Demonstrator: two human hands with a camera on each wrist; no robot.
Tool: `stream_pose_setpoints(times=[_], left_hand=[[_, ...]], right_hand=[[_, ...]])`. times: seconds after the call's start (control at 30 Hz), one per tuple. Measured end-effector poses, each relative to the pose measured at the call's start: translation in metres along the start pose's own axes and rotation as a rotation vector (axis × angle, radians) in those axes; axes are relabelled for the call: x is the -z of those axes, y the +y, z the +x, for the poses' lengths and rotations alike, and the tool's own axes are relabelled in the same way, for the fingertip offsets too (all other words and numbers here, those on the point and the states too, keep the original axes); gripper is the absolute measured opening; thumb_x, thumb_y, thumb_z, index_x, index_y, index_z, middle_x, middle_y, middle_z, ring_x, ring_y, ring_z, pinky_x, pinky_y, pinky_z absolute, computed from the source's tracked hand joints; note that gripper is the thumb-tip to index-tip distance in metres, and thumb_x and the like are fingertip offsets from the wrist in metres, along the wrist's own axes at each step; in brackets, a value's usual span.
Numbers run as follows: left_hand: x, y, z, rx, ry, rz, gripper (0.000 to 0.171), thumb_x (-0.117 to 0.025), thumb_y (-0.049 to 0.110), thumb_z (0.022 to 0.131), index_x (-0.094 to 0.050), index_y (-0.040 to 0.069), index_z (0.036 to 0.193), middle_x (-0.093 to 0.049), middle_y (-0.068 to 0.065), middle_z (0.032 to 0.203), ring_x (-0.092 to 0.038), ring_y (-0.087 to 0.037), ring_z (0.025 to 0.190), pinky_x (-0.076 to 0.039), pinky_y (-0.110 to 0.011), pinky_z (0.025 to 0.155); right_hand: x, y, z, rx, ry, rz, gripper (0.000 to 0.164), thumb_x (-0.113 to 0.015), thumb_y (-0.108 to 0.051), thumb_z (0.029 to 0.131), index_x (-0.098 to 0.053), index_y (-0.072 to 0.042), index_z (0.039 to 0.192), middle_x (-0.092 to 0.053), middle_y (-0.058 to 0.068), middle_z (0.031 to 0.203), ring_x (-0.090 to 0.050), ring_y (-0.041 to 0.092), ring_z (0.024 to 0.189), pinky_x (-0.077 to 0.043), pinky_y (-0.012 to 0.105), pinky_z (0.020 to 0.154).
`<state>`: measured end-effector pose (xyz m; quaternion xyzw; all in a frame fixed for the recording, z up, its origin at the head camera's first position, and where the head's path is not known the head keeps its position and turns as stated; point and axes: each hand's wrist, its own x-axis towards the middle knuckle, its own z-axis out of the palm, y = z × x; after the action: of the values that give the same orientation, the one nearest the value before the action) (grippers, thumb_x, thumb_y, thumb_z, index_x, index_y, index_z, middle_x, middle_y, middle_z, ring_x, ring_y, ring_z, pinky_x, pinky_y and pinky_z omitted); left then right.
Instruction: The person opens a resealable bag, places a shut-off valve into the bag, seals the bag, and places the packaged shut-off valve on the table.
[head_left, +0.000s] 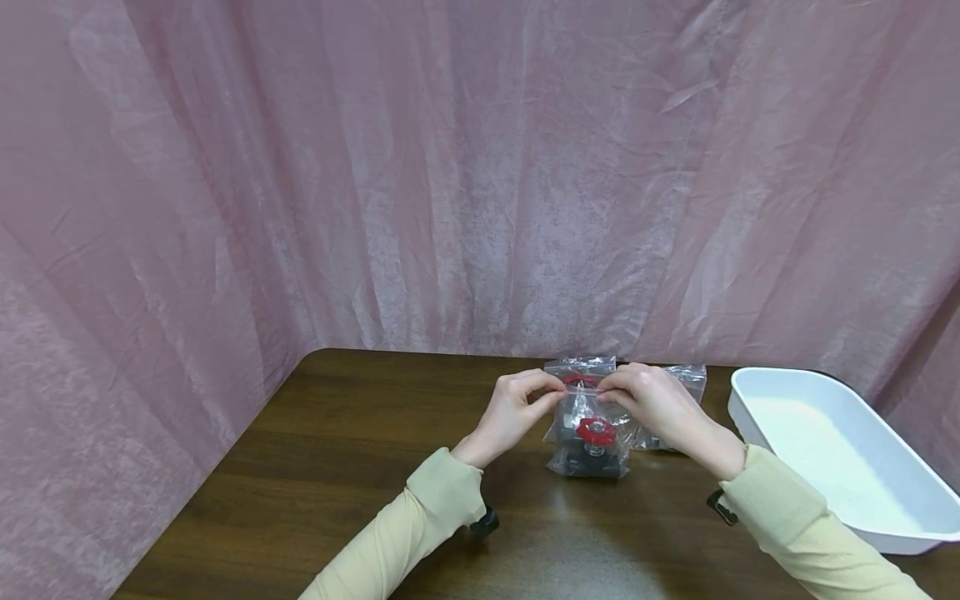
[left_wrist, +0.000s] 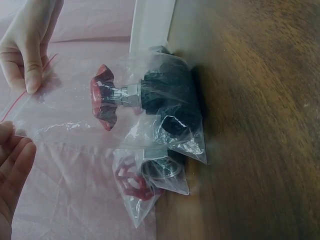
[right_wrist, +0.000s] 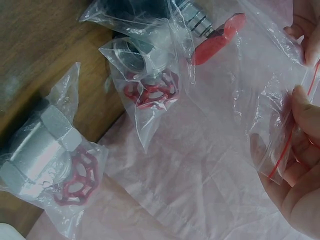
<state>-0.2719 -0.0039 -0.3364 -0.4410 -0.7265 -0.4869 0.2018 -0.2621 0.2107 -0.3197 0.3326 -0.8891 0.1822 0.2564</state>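
A clear zip bag [head_left: 573,433] stands on the table, its red-lined top edge pinched by both hands. Inside is a valve [left_wrist: 167,95] with a dark body, a metal stem and a red handwheel [head_left: 596,431]. The left hand [head_left: 517,410] pinches the bag's top left corner between thumb and fingers. At the top right, the right hand [head_left: 660,408] pinches the same edge. Just behind stands another bagged valve [right_wrist: 145,75] with a red handwheel. A third bagged valve [right_wrist: 47,152], silver with a red handwheel, lies to the right, partly hidden by the right hand in the head view.
A white tray [head_left: 750,417] sits at the right side of the brown wooden table [head_left: 337,442]. Pink curtains [head_left: 480,183] hang directly behind the table's back edge. A dark wristband [head_left: 485,522] shows below the left cuff.
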Motion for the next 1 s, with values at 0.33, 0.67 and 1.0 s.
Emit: stream_pose_setpoints(times=[0.33, 0.67, 1.0], left_hand=[[0.0008, 0.0018, 0.0002, 0.015, -0.013, -0.016, 0.006, -0.062, -0.007, 0.081, -0.065, -0.006, 0.086, -0.063, -0.013, 0.081, -0.056, -0.022, 0.071, -0.043, -0.022, 0.062], [0.0008, 0.0001, -0.0009, 0.007, 0.005, -0.005, 0.006, -0.063, -0.008, 0.080, -0.066, -0.005, 0.085, -0.063, -0.013, 0.081, -0.056, -0.021, 0.069, -0.042, -0.020, 0.060], [0.0009, 0.0015, -0.0004, 0.017, 0.001, -0.004, 0.006, -0.063, -0.008, 0.080, -0.065, -0.005, 0.085, -0.063, -0.013, 0.082, -0.056, -0.022, 0.070, -0.043, -0.022, 0.061]], right_hand=[[-0.0021, 0.0018, -0.0005, 0.040, 0.052, 0.013, 0.014, -0.076, 0.000, 0.069, -0.070, -0.010, 0.075, -0.060, -0.007, 0.069, -0.054, 0.007, 0.060, -0.045, 0.028, 0.053], [0.0005, 0.0020, -0.0010, -0.005, 0.026, 0.080, 0.013, -0.075, 0.000, 0.071, -0.070, -0.011, 0.077, -0.060, -0.009, 0.072, -0.053, 0.003, 0.061, -0.046, 0.026, 0.054], [0.0008, 0.0000, 0.0015, 0.004, 0.003, 0.001, 0.010, -0.073, -0.002, 0.072, -0.069, -0.010, 0.075, -0.060, -0.008, 0.069, -0.053, 0.005, 0.059, -0.046, 0.029, 0.053]])
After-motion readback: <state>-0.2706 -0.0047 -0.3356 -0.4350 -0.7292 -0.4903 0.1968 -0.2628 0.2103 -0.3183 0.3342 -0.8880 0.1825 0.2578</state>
